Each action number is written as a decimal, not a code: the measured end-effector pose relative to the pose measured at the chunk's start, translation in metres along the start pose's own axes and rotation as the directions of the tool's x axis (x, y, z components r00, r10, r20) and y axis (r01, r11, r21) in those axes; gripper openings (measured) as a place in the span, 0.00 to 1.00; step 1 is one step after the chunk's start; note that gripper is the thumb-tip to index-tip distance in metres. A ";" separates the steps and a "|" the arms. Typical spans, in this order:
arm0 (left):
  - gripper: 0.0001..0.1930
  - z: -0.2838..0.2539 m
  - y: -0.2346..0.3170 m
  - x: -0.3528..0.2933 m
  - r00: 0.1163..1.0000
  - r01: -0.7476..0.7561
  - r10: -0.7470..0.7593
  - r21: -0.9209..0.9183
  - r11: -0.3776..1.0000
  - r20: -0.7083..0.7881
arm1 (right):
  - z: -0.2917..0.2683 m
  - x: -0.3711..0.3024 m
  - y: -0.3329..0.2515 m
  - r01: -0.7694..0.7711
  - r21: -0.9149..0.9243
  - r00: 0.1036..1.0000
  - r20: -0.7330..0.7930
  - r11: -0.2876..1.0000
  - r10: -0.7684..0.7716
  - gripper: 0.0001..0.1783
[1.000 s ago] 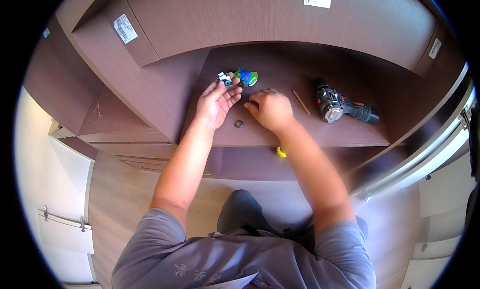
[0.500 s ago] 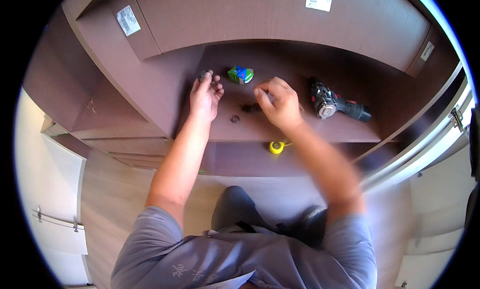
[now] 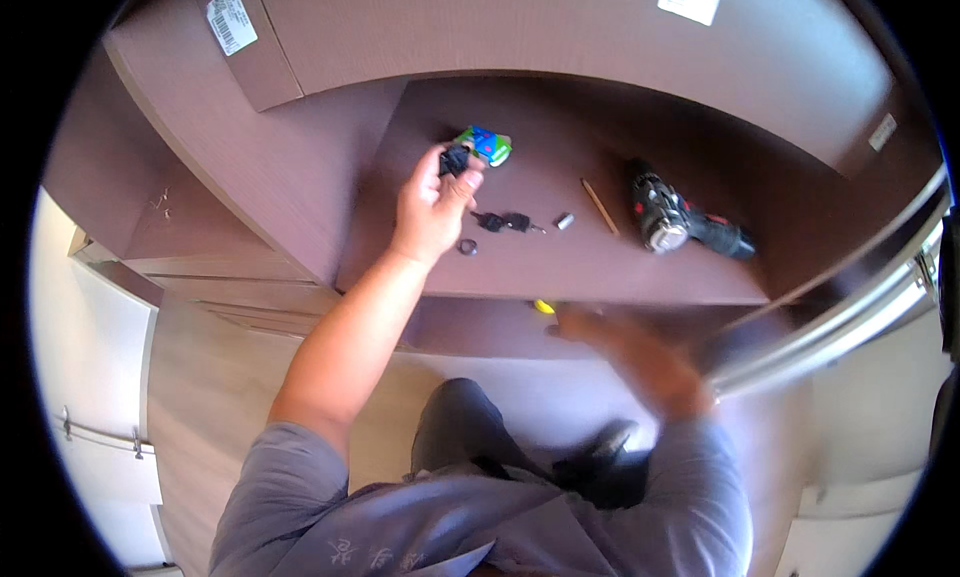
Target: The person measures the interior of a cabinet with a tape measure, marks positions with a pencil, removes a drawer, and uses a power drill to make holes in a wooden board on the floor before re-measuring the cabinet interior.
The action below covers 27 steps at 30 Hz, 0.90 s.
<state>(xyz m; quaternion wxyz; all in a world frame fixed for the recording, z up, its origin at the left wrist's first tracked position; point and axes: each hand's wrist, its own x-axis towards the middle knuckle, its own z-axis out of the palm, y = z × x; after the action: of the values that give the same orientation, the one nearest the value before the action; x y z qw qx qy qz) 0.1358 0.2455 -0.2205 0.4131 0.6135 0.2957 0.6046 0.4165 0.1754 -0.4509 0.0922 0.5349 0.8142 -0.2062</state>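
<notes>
My left hand [image 3: 432, 203] is closed around a small black part [image 3: 455, 161], whose kind I cannot make out, in front of a green and blue box [image 3: 492, 145]. My right hand [image 3: 610, 335], smeared by motion, hangs low in front of the shelf edge. Nearest to it is a yellow tape measure [image 3: 543, 306], partly hidden. On the shelf below my left hand lie black-headed keys [image 3: 505, 222], a dark ring [image 3: 467, 247] and a short silver cylinder [image 3: 565, 220].
A cordless drill [image 3: 665, 217] lies at the right of the shelf [image 3: 400, 262], with a pencil [image 3: 600, 206] beside it. A curved brown panel [image 3: 560, 37] overhangs the back. Upright cabinet sides bound the shelf left and right. My knee [image 3: 455, 417] is below the front edge.
My left hand has moved right, in front of the box, with the black part. My right hand has dropped from above the shelf toward the tape measure, uncovering the keys, cylinder and pencil.
</notes>
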 end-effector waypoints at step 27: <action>0.21 0.020 0.048 -0.130 0.989 0.035 0.008 -0.281 0.959 0.149 | -0.162 -0.247 -0.152 0.441 0.127 0.832 -0.429 0.889 -0.352 0.43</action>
<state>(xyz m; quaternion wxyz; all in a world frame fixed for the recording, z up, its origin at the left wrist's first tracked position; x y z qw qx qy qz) 0.1368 0.1075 -0.2424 0.5215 0.5895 0.1789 0.5903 0.3915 -0.0124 -0.1780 -0.1786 0.3906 0.8811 -0.1979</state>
